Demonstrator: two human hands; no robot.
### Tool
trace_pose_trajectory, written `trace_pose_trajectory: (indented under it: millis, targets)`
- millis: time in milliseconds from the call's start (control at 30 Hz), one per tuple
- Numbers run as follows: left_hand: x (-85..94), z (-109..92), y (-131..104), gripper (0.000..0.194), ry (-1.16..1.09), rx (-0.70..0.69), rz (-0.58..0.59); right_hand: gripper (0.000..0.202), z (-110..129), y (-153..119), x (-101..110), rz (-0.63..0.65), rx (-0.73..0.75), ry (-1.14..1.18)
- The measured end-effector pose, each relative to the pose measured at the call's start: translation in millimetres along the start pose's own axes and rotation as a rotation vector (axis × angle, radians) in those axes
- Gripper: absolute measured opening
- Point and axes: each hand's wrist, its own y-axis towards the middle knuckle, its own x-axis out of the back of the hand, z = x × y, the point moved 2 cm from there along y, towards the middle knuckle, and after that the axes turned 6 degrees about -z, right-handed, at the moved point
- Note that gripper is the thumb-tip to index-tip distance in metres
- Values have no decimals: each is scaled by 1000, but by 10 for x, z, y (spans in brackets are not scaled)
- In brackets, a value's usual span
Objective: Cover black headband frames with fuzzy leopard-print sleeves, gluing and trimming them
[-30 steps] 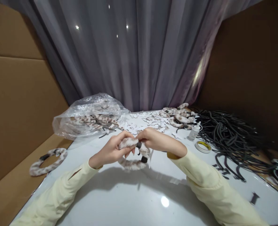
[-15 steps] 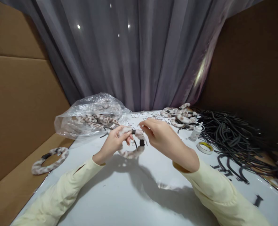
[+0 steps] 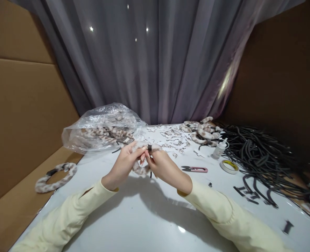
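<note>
A fluffy white-and-brown ring (image 3: 140, 170) is held up over the white table. My left hand (image 3: 122, 162) is closed on its left side, thumb on top. My right hand (image 3: 168, 170) is closed on its right side, and the fingertips of both hands meet just below a black band (image 3: 150, 147) around the ring. A thin dark cord end sticks out beneath my right fingers. Whether the fingertips pinch something small between them is hidden.
Pink-handled thread snips (image 3: 195, 169) lie right of my hands. Farther right are a tape roll (image 3: 229, 167), a small white bottle (image 3: 219, 149) and a heap of black cords (image 3: 257, 150). Fluffy rings (image 3: 207, 133) are piled behind. A clear bag (image 3: 78, 138) and another ring (image 3: 43, 185) sit left.
My right hand has come down and left from beside the ring and closed on it near the black band. The snips, formerly behind that arm, now show. My left hand keeps its hold.
</note>
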Motion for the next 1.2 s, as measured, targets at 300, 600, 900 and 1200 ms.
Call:
trace_pose_trajectory:
  millis: [300, 600, 900, 1200]
  targets:
    - [81, 30, -44, 21, 699, -564, -30, 23, 22, -89, 253, 24, 71, -14]
    - [-5, 96, -94, 24, 771, -634, 154, 19, 91, -170, 399, 182, 86, -212]
    - [31, -36, -110, 18, 744, -404, 156, 17, 139, -251, 553, 14, 99, -509]
    - [8, -107, -142, 13, 515, -251, 237, 15, 41, -120, 552, 22, 38, -342]
